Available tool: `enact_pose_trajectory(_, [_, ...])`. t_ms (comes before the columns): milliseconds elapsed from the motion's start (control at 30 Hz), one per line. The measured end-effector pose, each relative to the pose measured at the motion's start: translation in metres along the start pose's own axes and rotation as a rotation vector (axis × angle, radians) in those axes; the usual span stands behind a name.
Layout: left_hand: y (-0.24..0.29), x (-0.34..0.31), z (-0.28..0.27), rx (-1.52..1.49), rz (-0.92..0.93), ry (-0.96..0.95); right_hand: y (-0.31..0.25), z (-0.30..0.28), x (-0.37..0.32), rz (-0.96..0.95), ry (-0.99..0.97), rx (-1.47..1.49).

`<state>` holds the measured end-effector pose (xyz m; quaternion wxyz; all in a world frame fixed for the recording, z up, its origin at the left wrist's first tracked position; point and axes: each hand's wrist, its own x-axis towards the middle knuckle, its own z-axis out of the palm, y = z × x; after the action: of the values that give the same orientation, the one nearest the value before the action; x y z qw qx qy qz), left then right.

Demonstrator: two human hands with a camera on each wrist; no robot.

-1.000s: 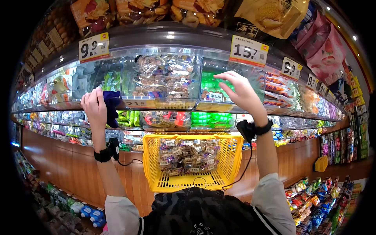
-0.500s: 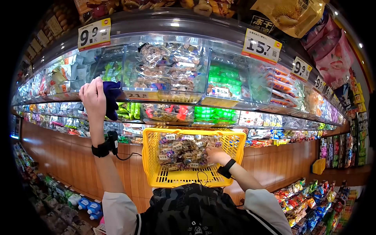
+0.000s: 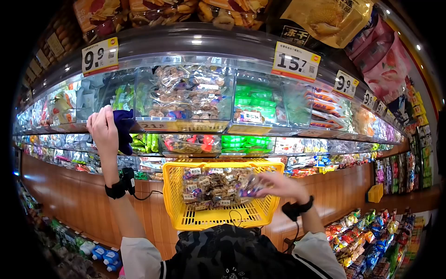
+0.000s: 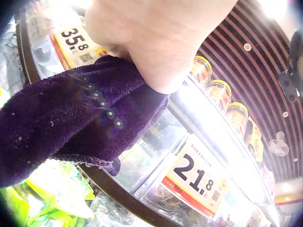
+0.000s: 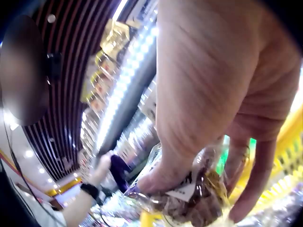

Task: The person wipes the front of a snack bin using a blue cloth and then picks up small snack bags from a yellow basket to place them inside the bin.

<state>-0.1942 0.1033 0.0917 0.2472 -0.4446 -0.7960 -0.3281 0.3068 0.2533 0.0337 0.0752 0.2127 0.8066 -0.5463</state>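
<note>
At the shelf's front edge, my left hand grips a dark purple cloth. In the left wrist view the cloth hangs in folds beneath the hand, beside a 21.8 price tag. Over the right side of a yellow shopping basket, my right hand pinches a clear snack packet. The right wrist view shows the thumb pressed on this packet, which has brown pieces inside and a white label. Several similar snack packets lie in the basket.
Clear bins line the shelf ahead, one with brown snack packets, another with green packets. A lower shelf tier sits just beyond the basket. More goods stand behind at the right. A second yellow basket stands farther right.
My right hand came down from the green packets' bin into the basket, then rose slightly with a snack packet in its fingers. The left hand stays on the cloth at the shelf edge.
</note>
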Motion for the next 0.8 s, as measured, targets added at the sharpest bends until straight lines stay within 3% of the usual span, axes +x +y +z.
enact_pose_trajectory(33, [0.000, 0.000, 0.000, 0.003, 0.003, 0.008, -0.033, -0.025, -0.007, 0.009, 0.003, -0.032])
enact_pose_trajectory(100, [0.000, -0.001, 0.000, -0.003, 0.010, 0.017, -0.080, -0.058, -0.023, -0.135, 0.243, -0.124])
enact_pose_trajectory(133, [0.001, 0.000, -0.002, 0.001, -0.010, -0.012, -0.110, -0.073, -0.030, -0.040, 0.312, 0.025])
enact_pose_trajectory(167, [0.001, 0.000, -0.003, 0.004, -0.029, -0.039, -0.110, -0.089, -0.029, -0.217, 0.472, -0.241])
enact_pose_trajectory(233, [0.002, 0.000, -0.002, -0.014, -0.016, -0.024, -0.133, -0.111, -0.025, -0.187, 0.721, -0.370])
enact_pose_trajectory(267, [0.000, -0.001, 0.000, -0.008, -0.010, -0.012, -0.140, -0.126, -0.020, -0.220, 0.777, -0.551])
enact_pose_trajectory(367, [0.001, 0.000, -0.001, -0.005, 0.001, -0.008, -0.159, -0.154, 0.003, -0.173, 0.855, -0.542])
enact_pose_trajectory(400, [0.001, -0.001, -0.001, -0.002, 0.003, -0.012, -0.155, -0.166, 0.013, -0.173, 0.864, -0.547])
enact_pose_trajectory(467, [-0.001, 0.000, 0.000, 0.008, 0.016, -0.004, -0.145, -0.183, 0.031, -0.054, 0.774, -0.881])
enact_pose_trajectory(567, [-0.002, 0.000, 0.000, 0.002, 0.010, -0.004, -0.128, -0.187, 0.046, -0.195, 0.685, -0.935])
enact_pose_trajectory(633, [-0.003, -0.001, 0.001, -0.002, 0.020, -0.008, -0.124, -0.195, 0.053, -0.116, 0.625, -0.851])
enact_pose_trajectory(733, [-0.005, -0.002, 0.005, 0.010, 0.040, 0.037, -0.125, -0.204, 0.056, 0.132, 0.325, -0.663])
enact_pose_trajectory(800, [-0.004, -0.001, 0.003, 0.006, 0.027, 0.013, -0.124, -0.205, 0.061, 0.229, 0.228, -0.732])
